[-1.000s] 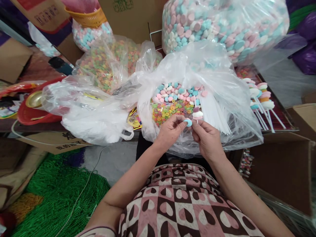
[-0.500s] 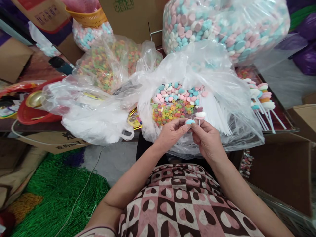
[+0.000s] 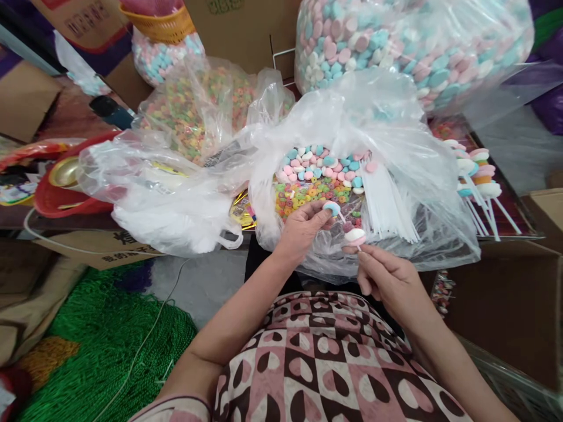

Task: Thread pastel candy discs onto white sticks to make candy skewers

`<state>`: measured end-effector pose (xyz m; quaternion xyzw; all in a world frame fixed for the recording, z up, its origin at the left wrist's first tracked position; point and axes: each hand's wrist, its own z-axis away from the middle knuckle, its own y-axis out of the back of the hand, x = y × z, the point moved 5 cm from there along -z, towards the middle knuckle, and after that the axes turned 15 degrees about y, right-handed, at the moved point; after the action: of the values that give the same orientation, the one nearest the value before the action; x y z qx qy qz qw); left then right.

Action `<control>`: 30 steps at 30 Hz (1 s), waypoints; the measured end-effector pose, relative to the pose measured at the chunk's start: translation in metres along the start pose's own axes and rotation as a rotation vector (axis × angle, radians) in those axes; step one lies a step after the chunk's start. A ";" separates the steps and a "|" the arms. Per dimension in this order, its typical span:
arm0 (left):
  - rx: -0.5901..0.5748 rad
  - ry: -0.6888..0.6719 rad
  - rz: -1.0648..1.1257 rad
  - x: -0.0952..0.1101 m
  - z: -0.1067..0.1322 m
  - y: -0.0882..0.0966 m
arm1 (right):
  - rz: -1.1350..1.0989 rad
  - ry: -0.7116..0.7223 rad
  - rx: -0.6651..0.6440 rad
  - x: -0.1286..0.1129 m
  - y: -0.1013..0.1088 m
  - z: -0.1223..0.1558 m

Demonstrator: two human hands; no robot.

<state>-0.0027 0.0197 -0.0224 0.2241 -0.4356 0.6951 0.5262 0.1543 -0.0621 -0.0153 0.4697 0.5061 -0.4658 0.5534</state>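
My left hand point(image 3: 301, 230) pinches a blue and white candy disc point(image 3: 331, 207) at the tip of a thin white stick point(image 3: 341, 218). My right hand point(image 3: 387, 280) is closed on the lower end of that stick, just below white and pink discs point(image 3: 354, 236) threaded on it. Both hands hover over an open clear plastic bag point(image 3: 396, 176). The bag holds pastel candy discs point(image 3: 321, 164), small coloured candy rings point(image 3: 308, 193) and a bundle of white sticks point(image 3: 387, 199).
Finished candy skewers point(image 3: 472, 170) lie at the right on a dark tray. Large bags of pastel discs point(image 3: 409, 47) and coloured rings point(image 3: 197, 111) stand behind. A red basket point(image 3: 57, 199) sits at the left, green cord point(image 3: 109, 334) on the floor, a cardboard box point(image 3: 505, 305) at the right.
My right hand has drawn down and to the right with the stick. The blue disc now sits at the stick's tip, still pinched by my left hand.
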 end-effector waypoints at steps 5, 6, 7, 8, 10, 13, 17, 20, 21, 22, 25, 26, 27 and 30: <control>-0.039 0.009 0.054 -0.004 -0.002 -0.001 | 0.139 0.028 0.027 0.002 -0.002 0.001; -0.031 0.001 0.048 -0.004 -0.002 -0.001 | 0.148 0.025 0.036 0.002 -0.002 0.001; -0.022 -0.010 0.031 -0.005 -0.002 -0.001 | 0.150 0.021 0.041 0.002 -0.002 0.000; -0.014 -0.028 0.004 -0.005 -0.002 0.000 | 0.146 0.013 0.044 0.002 -0.002 0.000; 0.001 -0.104 -0.078 -0.005 -0.002 0.001 | 0.135 -0.004 0.054 0.003 -0.002 0.000; 0.074 -0.353 -0.335 0.001 0.002 0.003 | 0.114 -0.036 0.065 0.006 -0.002 0.001; 0.254 -0.718 -0.754 0.008 0.013 0.002 | 0.076 -0.049 0.048 0.009 -0.005 0.003; 0.312 -0.785 -0.830 0.006 0.017 0.001 | 0.025 -0.043 0.073 0.008 -0.011 0.005; 0.319 -0.778 -0.830 0.005 0.017 0.002 | 0.010 -0.046 0.078 0.008 -0.013 0.006; 0.322 -0.765 -0.825 0.003 0.017 0.002 | -0.001 -0.054 0.079 0.007 -0.016 0.007; 0.247 -0.686 -0.758 -0.001 0.014 0.005 | -0.033 -0.086 0.065 0.007 -0.023 0.009; 0.192 -0.652 -0.720 -0.002 0.012 0.006 | -0.051 -0.096 0.062 0.007 -0.024 0.010; 0.136 -0.624 -0.687 -0.002 0.010 0.006 | -0.075 -0.104 0.063 0.008 -0.024 0.010; 0.060 -0.646 -0.685 0.000 0.010 0.008 | -0.145 -0.114 0.062 0.012 -0.023 0.009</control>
<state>-0.0114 0.0110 -0.0200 0.5748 -0.4579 0.3883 0.5559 0.1332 -0.0740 -0.0276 0.4216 0.4917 -0.5460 0.5314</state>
